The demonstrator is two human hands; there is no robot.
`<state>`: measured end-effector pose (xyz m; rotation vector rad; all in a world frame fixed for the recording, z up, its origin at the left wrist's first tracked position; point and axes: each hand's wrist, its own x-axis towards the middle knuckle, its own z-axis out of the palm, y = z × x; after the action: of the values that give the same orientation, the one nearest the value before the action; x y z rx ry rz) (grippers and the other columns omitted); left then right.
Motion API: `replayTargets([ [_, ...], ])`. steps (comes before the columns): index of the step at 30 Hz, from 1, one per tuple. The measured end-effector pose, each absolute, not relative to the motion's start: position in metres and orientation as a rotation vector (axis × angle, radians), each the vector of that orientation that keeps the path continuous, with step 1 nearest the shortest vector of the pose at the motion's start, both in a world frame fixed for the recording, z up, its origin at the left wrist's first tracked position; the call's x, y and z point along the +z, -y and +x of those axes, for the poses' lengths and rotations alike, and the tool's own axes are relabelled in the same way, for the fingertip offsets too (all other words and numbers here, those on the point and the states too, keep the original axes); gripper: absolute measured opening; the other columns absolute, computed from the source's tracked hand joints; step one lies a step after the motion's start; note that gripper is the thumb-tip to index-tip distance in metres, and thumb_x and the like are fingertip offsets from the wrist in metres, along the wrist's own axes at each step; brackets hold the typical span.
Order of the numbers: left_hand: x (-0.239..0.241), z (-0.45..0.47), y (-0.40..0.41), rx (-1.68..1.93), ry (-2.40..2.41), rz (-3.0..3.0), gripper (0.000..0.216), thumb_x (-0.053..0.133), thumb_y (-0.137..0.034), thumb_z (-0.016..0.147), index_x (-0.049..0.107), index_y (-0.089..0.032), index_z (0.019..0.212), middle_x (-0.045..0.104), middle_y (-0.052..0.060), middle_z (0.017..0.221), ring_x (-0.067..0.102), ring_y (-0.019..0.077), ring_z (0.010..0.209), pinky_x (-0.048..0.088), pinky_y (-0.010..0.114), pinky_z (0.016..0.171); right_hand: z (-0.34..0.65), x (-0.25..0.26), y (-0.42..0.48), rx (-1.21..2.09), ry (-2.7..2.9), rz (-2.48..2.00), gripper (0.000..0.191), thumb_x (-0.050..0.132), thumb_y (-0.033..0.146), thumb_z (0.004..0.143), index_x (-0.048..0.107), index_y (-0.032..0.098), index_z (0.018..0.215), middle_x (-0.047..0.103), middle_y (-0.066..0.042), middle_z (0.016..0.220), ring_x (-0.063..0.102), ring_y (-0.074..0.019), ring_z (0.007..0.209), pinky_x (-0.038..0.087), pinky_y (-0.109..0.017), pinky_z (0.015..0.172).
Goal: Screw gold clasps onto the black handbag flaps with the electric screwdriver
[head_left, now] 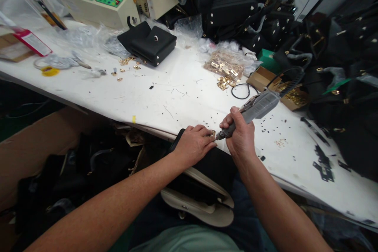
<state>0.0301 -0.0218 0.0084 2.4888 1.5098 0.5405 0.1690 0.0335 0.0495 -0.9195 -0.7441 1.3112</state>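
An electric screwdriver [260, 106], grey and cabled at its back end, is gripped in my right hand [242, 134] and slants down to the left. Its tip meets a small gold metal fitting [213, 133] at the table edge. My left hand [196, 143] is closed over that fitting and the black handbag [217, 165] under it, with the fingers pressed together. The bag rests between my lap and the table edge, its beige lining and flap [201, 204] turned toward me. My palm hides part of the bag.
Black bags [233, 12] pile up behind and to the right of the white table [183, 94]. A black bag piece [153, 43], a bag of gold fittings [224, 65], a cardboard box of small hardware [295, 96] and a machine with green panels [97, 4] stand on it. Loose screws lie scattered.
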Motion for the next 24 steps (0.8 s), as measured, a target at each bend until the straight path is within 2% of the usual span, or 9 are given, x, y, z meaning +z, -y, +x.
replayTargets([
  [13, 0.006, 0.03, 0.021, 0.548, -1.505, 2.495, 0.028, 0.051, -0.045, 0.101, 0.071, -0.029, 0.111, 0.069, 0.001, 0.122, 0.056, 0.0226, 0.113, 0.038, 0.039, 0.083, 0.169, 0.05, -0.033, 1.313, 0.729, -0.905, 0.034, 0.082, 0.037, 0.076, 0.053, 0.021, 0.08, 0.048, 0.009, 0.057, 0.048, -0.008, 0.047, 0.044, -0.021, 0.047],
  [24, 0.003, 0.029, 0.021, 0.569, -1.479, 2.486, 0.027, 0.056, -0.047, 0.098, 0.071, -0.029, 0.111, 0.068, 0.002, 0.124, 0.055, 0.0243, 0.115, 0.039, 0.04, 0.083, 0.173, 0.05, -0.046, 1.217, 0.768, -0.892, 0.033, 0.081, 0.04, 0.077, 0.055, 0.02, 0.083, 0.049, 0.009, 0.057, 0.048, -0.0086, 0.047, 0.049, -0.023, 0.05],
])
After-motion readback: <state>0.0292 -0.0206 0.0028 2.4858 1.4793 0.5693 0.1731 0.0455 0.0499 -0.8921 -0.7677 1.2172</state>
